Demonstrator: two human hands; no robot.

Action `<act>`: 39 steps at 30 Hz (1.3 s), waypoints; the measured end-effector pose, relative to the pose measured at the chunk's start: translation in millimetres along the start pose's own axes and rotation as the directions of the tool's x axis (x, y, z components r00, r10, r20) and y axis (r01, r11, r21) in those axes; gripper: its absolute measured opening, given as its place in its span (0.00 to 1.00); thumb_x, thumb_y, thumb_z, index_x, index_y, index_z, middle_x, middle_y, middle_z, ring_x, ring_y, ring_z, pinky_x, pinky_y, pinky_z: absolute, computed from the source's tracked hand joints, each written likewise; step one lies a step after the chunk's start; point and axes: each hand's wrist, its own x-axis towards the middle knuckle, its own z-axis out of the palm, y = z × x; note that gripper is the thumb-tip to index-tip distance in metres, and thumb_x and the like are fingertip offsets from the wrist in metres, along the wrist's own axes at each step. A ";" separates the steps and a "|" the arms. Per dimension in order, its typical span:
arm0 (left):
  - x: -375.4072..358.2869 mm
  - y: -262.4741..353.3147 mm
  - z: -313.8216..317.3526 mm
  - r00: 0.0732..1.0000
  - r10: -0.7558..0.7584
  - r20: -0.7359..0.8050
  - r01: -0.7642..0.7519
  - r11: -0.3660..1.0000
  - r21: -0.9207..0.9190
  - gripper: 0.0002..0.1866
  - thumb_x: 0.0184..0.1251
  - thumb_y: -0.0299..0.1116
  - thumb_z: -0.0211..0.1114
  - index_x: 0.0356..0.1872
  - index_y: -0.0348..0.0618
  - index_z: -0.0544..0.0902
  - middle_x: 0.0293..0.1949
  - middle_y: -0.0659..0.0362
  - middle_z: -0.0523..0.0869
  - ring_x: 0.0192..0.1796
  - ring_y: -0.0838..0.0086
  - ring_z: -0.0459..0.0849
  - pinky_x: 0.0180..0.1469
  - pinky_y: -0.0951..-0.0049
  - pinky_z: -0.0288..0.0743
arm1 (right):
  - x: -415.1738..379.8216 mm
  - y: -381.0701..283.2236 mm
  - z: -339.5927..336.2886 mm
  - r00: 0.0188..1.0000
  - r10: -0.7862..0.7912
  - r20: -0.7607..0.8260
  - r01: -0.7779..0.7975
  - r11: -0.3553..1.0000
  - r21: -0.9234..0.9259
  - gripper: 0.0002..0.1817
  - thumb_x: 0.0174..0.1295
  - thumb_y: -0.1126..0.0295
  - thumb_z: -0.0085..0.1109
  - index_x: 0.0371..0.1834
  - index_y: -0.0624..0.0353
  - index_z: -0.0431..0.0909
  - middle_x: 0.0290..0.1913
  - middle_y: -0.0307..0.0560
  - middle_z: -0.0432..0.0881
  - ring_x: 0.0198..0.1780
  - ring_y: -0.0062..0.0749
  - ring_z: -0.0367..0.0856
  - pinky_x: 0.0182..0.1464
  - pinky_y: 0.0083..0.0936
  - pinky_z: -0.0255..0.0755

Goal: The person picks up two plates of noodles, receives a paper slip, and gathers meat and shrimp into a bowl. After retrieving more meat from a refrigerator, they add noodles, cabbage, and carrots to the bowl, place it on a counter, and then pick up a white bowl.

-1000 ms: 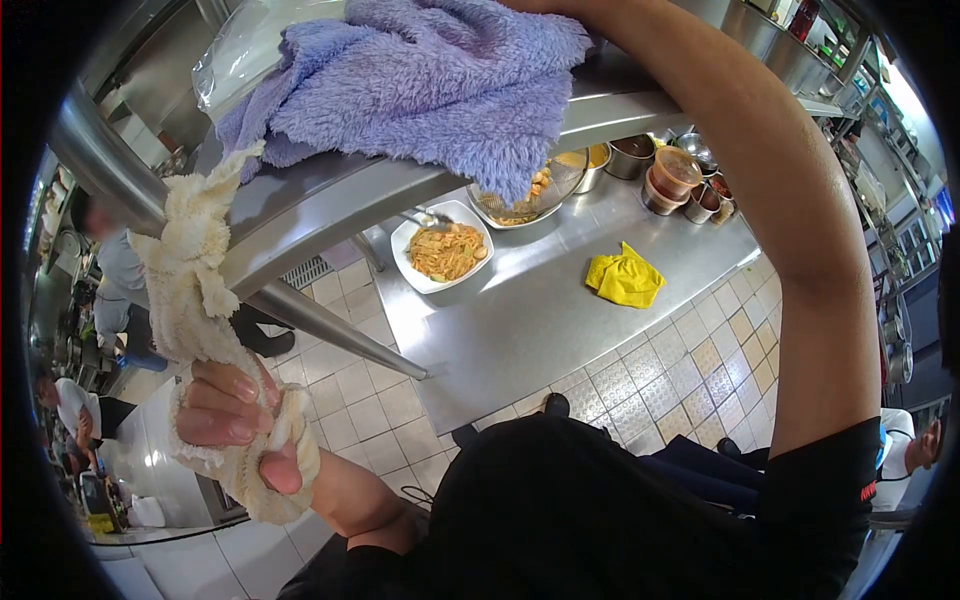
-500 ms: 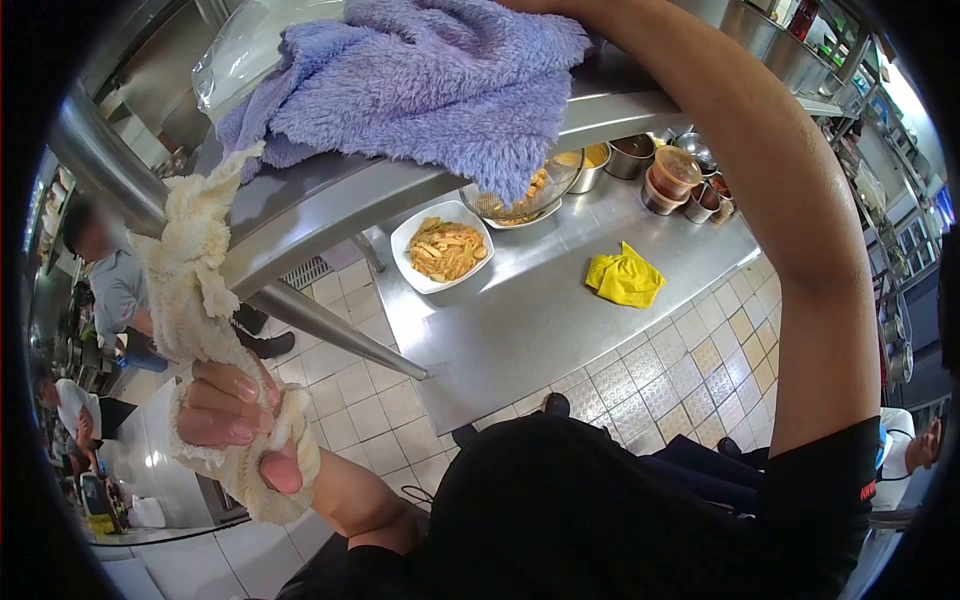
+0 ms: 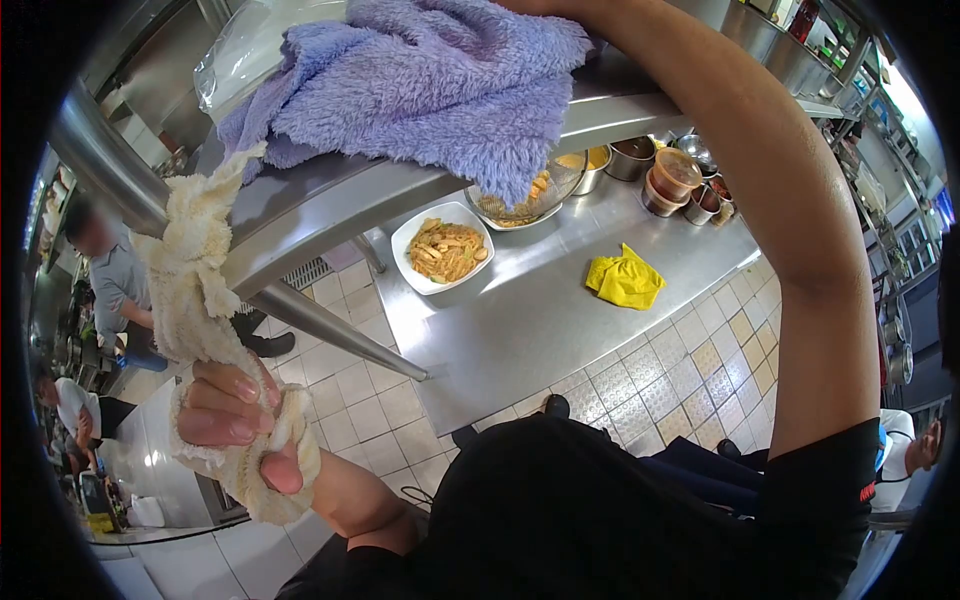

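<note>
Gripping the cream towel (image 3: 190, 270) w/ our L hand (image 3: 222, 412), we've the fingers curled in over the cloth & the thumb poking out thru its folds, so the lower end is bunched round the palm. Towel's upper part climbs to a knotted bit at the front corner of the steel shelf (image 3: 330, 200), right by a thick metal post (image 3: 110, 150); can't tell what exactly it's tied to. Our R arm (image 3: 810, 190) arches up over the shelf twd the purple cloth (image 3: 420, 100), but our R hand is past the top edge of view, so we can't tell if it's spread or closed. Purple cloth lies crumpled on the shelf, draped over the front edge, w/ a clear plastic bag (image 3: 235, 60) next to it on the L. Below is the steel worktop (image 3: 500, 340): white plate (image 3: 402, 240) of noodles (image 3: 445, 252), mesh strainer (image 3: 570, 185) just beside w/ food under it, yellow cloth (image 3: 625, 277) near the front edge, plus metal pots (image 3: 632, 155) & stacked plastic tubs (image 3: 675, 175) at the back. Tiled floor (image 3: 370, 420) all round; person in grey (image 3: 120, 275) & another in white (image 3: 75, 410) far L.
</note>
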 end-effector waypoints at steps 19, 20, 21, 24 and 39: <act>5.2 8.2 14.3 1.000 0.001 0.019 -0.001 1.000 0.013 0.35 0.45 0.67 0.68 0.28 0.45 0.63 0.24 0.62 0.67 0.32 0.71 0.69 0.31 0.74 0.68 | 2.8 4.6 0.6 0.999 -0.033 -0.029 0.032 0.999 -0.029 0.47 0.66 0.31 0.32 0.49 0.72 0.80 0.52 0.69 0.79 0.56 0.55 0.78 0.60 0.39 0.68; 5.2 11.4 15.8 1.000 -0.027 -0.001 0.027 0.998 0.053 0.35 0.46 0.67 0.68 0.28 0.45 0.63 0.24 0.62 0.67 0.31 0.71 0.69 0.31 0.74 0.68 | 2.7 4.4 0.7 0.999 -0.034 -0.030 0.033 0.999 -0.030 0.47 0.66 0.31 0.32 0.49 0.72 0.80 0.52 0.69 0.79 0.56 0.55 0.78 0.60 0.39 0.68; 5.1 13.0 16.2 0.998 -0.054 -0.021 0.055 0.994 0.093 0.34 0.46 0.67 0.67 0.28 0.45 0.63 0.24 0.62 0.68 0.31 0.71 0.69 0.32 0.74 0.68 | 2.3 3.8 1.1 0.999 -0.020 -0.029 0.020 1.000 -0.018 0.47 0.66 0.31 0.32 0.49 0.72 0.80 0.52 0.69 0.79 0.56 0.55 0.77 0.60 0.39 0.68; 3.1 5.1 9.5 1.000 0.006 -0.005 -0.006 0.997 0.077 0.35 0.45 0.67 0.67 0.28 0.45 0.63 0.24 0.61 0.68 0.30 0.71 0.69 0.31 0.73 0.69 | 2.3 1.7 0.6 1.000 0.005 -0.016 -0.006 1.000 -0.012 0.46 0.66 0.32 0.33 0.49 0.72 0.79 0.53 0.69 0.79 0.57 0.55 0.77 0.61 0.39 0.67; 4.2 4.1 7.3 1.000 -0.016 0.009 0.016 0.999 -0.036 0.35 0.38 0.62 0.74 0.28 0.46 0.63 0.24 0.63 0.67 0.31 0.72 0.70 0.28 0.74 0.70 | -0.4 1.0 -1.1 1.000 -0.009 0.003 0.009 1.000 0.019 0.46 0.67 0.33 0.33 0.50 0.73 0.79 0.53 0.68 0.79 0.57 0.54 0.77 0.61 0.39 0.66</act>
